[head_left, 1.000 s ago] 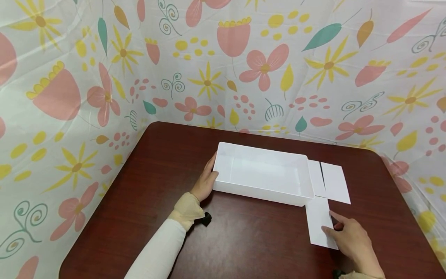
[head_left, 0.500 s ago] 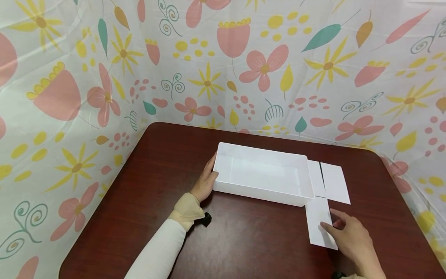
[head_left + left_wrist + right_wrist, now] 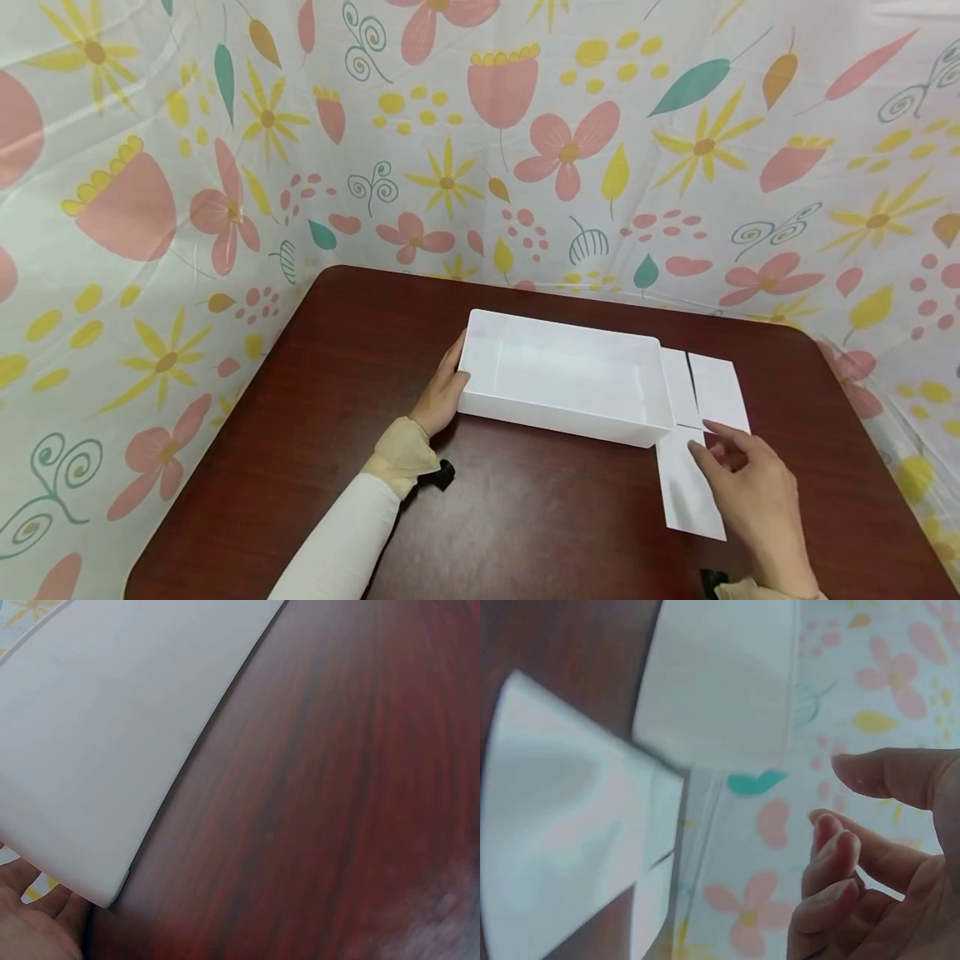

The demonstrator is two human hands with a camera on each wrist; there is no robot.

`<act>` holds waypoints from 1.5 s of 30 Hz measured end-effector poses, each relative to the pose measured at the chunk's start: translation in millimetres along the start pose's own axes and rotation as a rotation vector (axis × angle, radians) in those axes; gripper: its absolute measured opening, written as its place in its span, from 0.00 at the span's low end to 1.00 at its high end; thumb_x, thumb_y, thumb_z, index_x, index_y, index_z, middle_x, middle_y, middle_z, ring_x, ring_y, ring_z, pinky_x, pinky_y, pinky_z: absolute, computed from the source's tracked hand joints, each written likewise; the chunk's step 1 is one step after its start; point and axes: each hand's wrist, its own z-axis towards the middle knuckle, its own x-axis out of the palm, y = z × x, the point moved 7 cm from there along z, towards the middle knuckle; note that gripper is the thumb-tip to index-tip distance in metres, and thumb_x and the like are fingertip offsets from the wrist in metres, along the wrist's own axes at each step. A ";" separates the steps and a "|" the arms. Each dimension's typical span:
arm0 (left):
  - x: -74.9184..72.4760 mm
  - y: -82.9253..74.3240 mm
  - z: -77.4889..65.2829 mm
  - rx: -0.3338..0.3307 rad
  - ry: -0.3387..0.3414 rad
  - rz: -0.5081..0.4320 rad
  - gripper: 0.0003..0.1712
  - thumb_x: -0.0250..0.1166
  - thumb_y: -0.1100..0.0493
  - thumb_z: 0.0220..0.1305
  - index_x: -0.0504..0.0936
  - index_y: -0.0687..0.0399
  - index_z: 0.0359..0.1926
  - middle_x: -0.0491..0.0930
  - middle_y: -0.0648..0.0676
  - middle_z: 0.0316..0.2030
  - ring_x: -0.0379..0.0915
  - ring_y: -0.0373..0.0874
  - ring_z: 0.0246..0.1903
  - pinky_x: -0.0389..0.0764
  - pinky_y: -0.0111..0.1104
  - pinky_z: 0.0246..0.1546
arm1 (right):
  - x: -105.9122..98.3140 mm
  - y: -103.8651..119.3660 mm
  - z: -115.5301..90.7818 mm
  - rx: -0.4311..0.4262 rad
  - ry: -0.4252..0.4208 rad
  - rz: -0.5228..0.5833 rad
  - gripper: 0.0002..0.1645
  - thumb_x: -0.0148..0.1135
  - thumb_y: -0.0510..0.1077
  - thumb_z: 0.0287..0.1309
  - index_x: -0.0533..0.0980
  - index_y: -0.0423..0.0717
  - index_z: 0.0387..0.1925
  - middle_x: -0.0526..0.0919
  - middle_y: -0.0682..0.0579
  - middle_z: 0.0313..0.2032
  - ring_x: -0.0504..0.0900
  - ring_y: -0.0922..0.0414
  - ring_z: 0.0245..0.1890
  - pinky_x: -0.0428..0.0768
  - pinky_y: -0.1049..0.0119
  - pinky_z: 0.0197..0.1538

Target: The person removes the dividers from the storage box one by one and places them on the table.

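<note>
An open white rectangular box (image 3: 562,417) stands on the dark table. My left hand (image 3: 438,396) grips its left end, thumb at the rim and fingers along the outer wall; in the left wrist view the fingers are partly hidden behind the box wall (image 3: 127,742). Flat white sheets like paper lie by the box's right end: a near one (image 3: 686,492), a narrow one (image 3: 678,383) against the box and a far right one (image 3: 716,387). Above the near sheet hovers my right hand (image 3: 753,492), holding nothing, with thumb and forefinger apart in the right wrist view.
The reddish-brown wooden table (image 3: 525,525) has rounded far corners. A floral cloth (image 3: 450,125) hangs behind the table and along its left side. A small black object (image 3: 444,475) sits at my left wrist.
My right hand has come off the near sheet, rising and shifting slightly away from me. The sheets lie where they were. My left hand and the box have stayed put.
</note>
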 end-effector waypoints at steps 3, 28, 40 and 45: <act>0.1 -0.1 -1.1 -0.002 -0.005 0.007 0.39 0.42 0.68 0.65 0.44 0.55 0.76 0.46 0.60 0.74 0.39 0.49 0.70 0.48 0.56 0.67 | 1.3 17.8 -0.9 -0.025 -0.028 0.034 0.21 0.68 0.49 0.55 0.82 0.48 0.50 0.78 0.54 0.29 0.72 0.61 0.24 0.67 0.64 0.25; 3.7 30.8 6.1 -0.009 -0.009 0.038 0.40 0.42 0.62 0.66 0.43 0.43 0.77 0.46 0.46 0.74 0.38 0.37 0.69 0.49 0.52 0.67 | 89.9 165.9 13.6 -0.348 0.191 0.262 0.26 0.66 0.49 0.58 0.78 0.41 0.55 0.77 0.55 0.29 0.75 0.58 0.31 0.74 0.60 0.31; 2.7 15.2 -0.3 -0.045 -0.002 -0.018 0.39 0.43 0.66 0.67 0.44 0.48 0.77 0.45 0.57 0.74 0.39 0.47 0.69 0.50 0.60 0.65 | 143.5 199.1 35.8 -0.336 0.277 0.180 0.35 0.63 0.53 0.59 0.71 0.34 0.61 0.78 0.54 0.26 0.70 0.60 0.18 0.71 0.63 0.24; 4.0 30.0 4.4 -0.031 -0.010 0.015 0.39 0.44 0.66 0.67 0.44 0.45 0.77 0.46 0.52 0.74 0.41 0.43 0.69 0.52 0.58 0.65 | 160.3 198.5 41.0 -0.305 0.326 0.168 0.40 0.63 0.54 0.59 0.66 0.32 0.65 0.76 0.54 0.22 0.70 0.59 0.18 0.71 0.63 0.23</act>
